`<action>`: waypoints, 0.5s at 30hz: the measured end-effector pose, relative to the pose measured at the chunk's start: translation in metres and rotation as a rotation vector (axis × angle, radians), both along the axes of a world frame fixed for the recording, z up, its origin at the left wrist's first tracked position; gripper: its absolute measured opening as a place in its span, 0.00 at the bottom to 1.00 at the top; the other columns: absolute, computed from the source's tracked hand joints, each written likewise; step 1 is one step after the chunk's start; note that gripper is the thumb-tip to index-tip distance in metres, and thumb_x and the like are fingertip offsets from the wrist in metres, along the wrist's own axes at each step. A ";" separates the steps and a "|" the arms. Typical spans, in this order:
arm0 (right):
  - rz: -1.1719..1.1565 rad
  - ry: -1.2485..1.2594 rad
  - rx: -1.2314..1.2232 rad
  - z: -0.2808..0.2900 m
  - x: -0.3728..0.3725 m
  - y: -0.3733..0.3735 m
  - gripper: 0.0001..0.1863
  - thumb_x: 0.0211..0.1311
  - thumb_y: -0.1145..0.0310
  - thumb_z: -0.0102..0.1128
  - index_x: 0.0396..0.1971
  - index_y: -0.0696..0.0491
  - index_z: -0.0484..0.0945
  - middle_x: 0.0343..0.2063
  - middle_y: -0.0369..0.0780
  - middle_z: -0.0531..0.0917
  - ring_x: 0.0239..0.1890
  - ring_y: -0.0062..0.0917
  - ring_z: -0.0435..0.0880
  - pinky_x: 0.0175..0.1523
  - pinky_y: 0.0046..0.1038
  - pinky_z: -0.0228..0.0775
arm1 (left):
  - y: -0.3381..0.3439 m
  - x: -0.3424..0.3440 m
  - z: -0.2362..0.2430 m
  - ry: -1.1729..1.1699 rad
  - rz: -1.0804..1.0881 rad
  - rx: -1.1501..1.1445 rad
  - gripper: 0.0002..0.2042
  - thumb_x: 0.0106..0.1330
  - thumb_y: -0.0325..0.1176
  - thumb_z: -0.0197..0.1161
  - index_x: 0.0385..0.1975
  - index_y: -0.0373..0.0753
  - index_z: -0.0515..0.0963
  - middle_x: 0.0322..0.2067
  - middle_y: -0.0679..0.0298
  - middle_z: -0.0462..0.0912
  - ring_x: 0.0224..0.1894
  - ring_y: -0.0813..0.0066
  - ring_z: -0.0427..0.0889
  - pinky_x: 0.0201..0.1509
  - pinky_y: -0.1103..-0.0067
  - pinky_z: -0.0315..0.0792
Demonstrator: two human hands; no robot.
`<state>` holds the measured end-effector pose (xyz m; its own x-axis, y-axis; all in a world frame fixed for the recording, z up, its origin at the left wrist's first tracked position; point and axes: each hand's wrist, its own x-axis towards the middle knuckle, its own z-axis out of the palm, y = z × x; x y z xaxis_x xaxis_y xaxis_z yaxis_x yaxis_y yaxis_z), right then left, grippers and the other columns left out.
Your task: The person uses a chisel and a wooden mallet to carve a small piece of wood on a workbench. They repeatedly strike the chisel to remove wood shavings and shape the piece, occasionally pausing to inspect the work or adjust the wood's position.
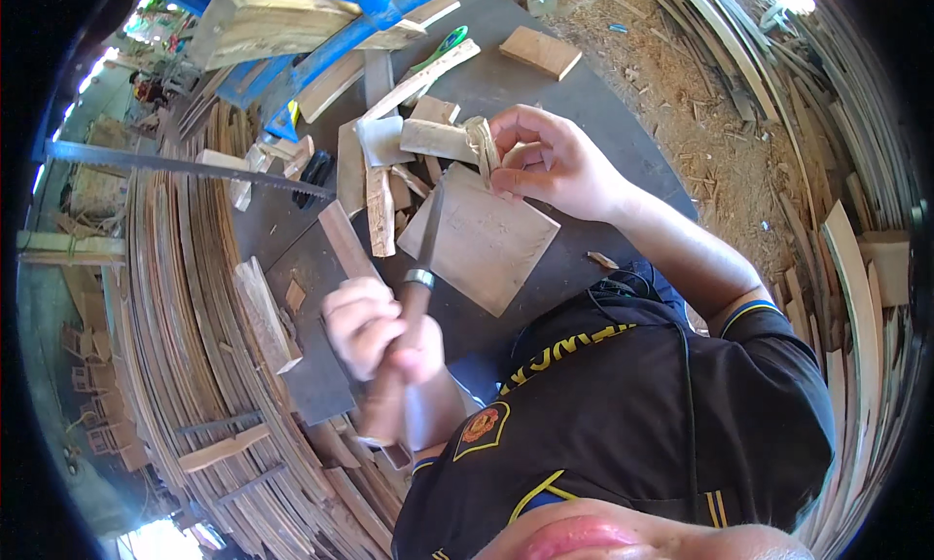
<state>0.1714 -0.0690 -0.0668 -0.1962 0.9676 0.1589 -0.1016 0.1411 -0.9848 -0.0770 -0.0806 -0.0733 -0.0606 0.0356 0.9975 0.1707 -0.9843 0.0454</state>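
My left hand (365,331), slightly blurred, is closed around the wooden handle of a chisel (431,219), its narrow dark blade aimed away from me with a metal ring at the handle. A brown wooden strip (346,241) runs out just beyond that hand; whether the hand also grips it, I cannot tell. With thumb and fingers, my right hand (559,161) pinches a rough-edged piece of wood (481,151) at the end of a short pale block (433,138). A square flat board (486,244) lies on the dark table, partly behind the chisel.
A saw blade (185,166) stretches in from the left. Blue metal framework (331,64) stands at the upper left, near a large timber (277,20). Offcuts, a whitish block (384,141) and another wood block (541,52) lie on the table (623,122). Stacked planks (195,297) flank it.
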 end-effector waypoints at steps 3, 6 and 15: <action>0.015 0.038 -0.040 -0.001 0.009 -0.005 0.15 0.63 0.75 0.66 0.49 0.59 0.75 0.37 0.38 0.82 0.38 0.19 0.86 0.40 0.22 0.80 | -0.002 0.008 -0.026 0.139 0.071 0.032 0.19 0.61 0.48 0.56 0.22 0.36 0.75 0.22 0.60 0.72 0.20 0.68 0.72 0.20 0.77 0.63; 0.017 0.051 -0.043 -0.003 0.013 -0.011 0.14 0.64 0.75 0.66 0.47 0.59 0.76 0.36 0.38 0.83 0.38 0.19 0.85 0.40 0.22 0.80 | -0.017 -0.002 -0.026 0.307 0.195 -0.274 0.15 0.64 0.42 0.58 0.25 0.34 0.73 0.23 0.58 0.72 0.20 0.66 0.71 0.21 0.73 0.63; 0.103 0.174 -0.033 -0.014 0.000 -0.009 0.11 0.66 0.76 0.64 0.46 0.59 0.77 0.36 0.37 0.84 0.38 0.18 0.84 0.43 0.22 0.80 | -0.060 -0.018 -0.027 0.044 0.378 -0.475 0.15 0.75 0.37 0.55 0.33 0.29 0.71 0.35 0.53 0.71 0.19 0.72 0.79 0.17 0.80 0.77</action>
<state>0.1719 -0.0784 -0.0809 -0.2663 0.9491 0.1681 -0.2830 0.0897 -0.9549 -0.0954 -0.1408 -0.1005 -0.1148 0.4618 0.8795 0.5157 -0.7290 0.4501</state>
